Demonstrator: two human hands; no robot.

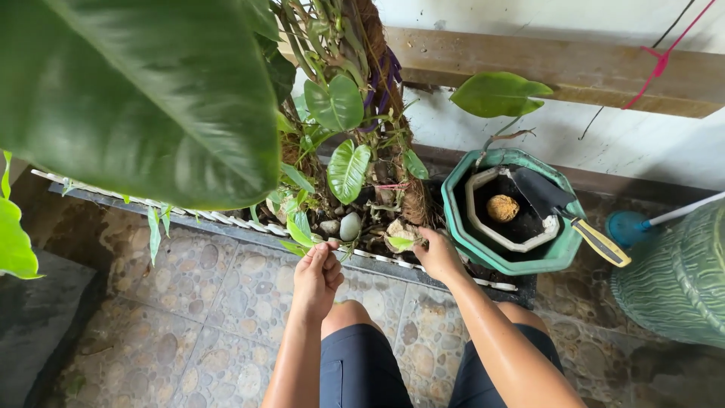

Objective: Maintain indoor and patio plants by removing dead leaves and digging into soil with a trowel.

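The person crouches at the near edge of a long planter and works among small green leaves growing from its soil. The left hand pinches a small leaf between bunched fingertips at the planter's front rim, and the right hand closes its fingers on another small leaf just beside a brown fibrous stem. Judging by the soil, the tidying looks only partly done: several little leaves and sprouts remain around the pale stones, and no pile of removed growth is visible on the pebbled floor. The leaf in the left hand runs its long axis up and away from the person, tip toward the wall; the one in the right hand lies nearly level, pointing left. To the right stands a green octagonal pot with a hand trowel resting across its rim, untouched.
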